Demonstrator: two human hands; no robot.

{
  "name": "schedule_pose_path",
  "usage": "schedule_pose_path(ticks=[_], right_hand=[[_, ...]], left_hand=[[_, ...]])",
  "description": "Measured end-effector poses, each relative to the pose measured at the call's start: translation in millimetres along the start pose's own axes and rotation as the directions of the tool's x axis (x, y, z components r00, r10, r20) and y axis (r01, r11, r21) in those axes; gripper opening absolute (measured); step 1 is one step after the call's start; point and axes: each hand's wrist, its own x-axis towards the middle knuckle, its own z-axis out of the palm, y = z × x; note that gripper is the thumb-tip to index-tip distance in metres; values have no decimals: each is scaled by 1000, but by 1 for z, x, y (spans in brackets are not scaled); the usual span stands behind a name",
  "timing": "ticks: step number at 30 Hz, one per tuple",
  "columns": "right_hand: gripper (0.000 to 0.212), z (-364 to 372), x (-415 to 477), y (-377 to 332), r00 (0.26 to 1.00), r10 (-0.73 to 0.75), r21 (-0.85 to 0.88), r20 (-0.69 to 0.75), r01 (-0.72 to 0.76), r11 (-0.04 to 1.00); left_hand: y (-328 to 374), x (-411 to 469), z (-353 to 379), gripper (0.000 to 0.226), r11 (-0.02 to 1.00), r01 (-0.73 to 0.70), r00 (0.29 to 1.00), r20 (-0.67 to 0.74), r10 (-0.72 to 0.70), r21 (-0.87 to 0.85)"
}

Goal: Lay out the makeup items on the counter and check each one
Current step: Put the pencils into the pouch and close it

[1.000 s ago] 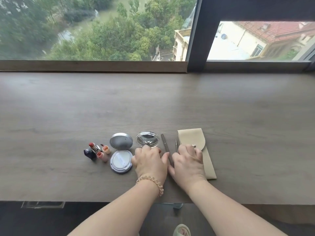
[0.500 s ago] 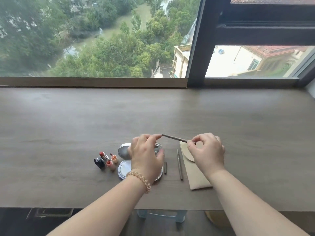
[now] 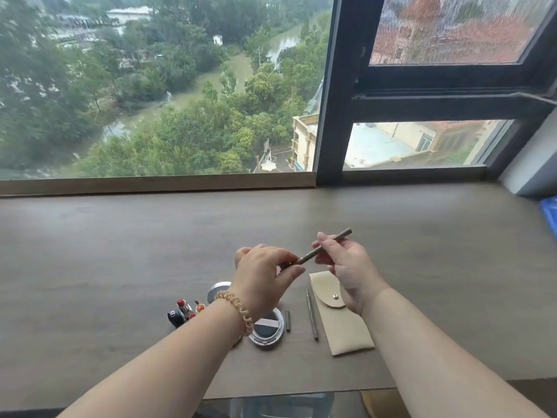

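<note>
Both hands hold a thin grey-brown makeup pencil (image 3: pixel 331 244) in the air above the counter (image 3: pixel 120 251). My left hand (image 3: pixel 262 279) pinches its lower left end, and my right hand (image 3: pixel 343 263) grips its middle, so the pencil tilts up to the right. Below lie a second thin pencil (image 3: pixel 312 315), a short dark cap (image 3: pixel 287 321), a round mirror compact (image 3: pixel 268 328) and a beige snap pouch (image 3: pixel 343 324). An open silver compact lid (image 3: pixel 217 292) and several open lipsticks (image 3: pixel 184 310) sit left of my left wrist, partly hidden by it.
The long wooden counter runs along a big window (image 3: pixel 168 86) with a dark frame (image 3: pixel 327 86). A blue object (image 3: pixel 550 215) shows at the far right edge. The counter's front edge (image 3: pixel 301 392) is close to my forearms.
Both hands lifted off the counter with the pencil and raised it higher. Its right end now tilts up. A short cap lies on the counter where the pencil was.
</note>
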Motion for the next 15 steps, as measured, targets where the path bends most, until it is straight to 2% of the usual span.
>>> schedule_pose_path(ticks=[5,7,9,10,12,13,14,15], right_hand=[[29,3,4,7,997,72,18,-33,-72,997],[31,9,6,12,991,104,1,-86,-104,995],[32,6,14,15,968,152,64,-199,-142,988],[31,-5,21,12,926,212,168,-313,-166,972],[31,-45,33,-1,789,326,374,-520,-132,918],[31,-69,34,-6,733,299,339,-611,-99,935],[31,-86,34,-6,704,205,225,-680,-66,972],[30,-93,33,-3,712,82,94,-698,-23,995]], left_hand=[[1,-7,-1,21,999,31,997,67,-30,-12],[3,-7,0,23,999,50,994,100,-50,4],[6,-7,-1,26,997,73,985,156,-78,36],[3,-8,-3,28,994,90,977,186,-100,61],[-17,-15,-12,30,976,199,949,233,-213,83],[-31,-21,-17,30,955,290,920,257,-295,58],[-45,-24,-21,30,923,384,886,274,-374,20],[-56,-27,-23,30,890,456,857,280,-432,-22]])
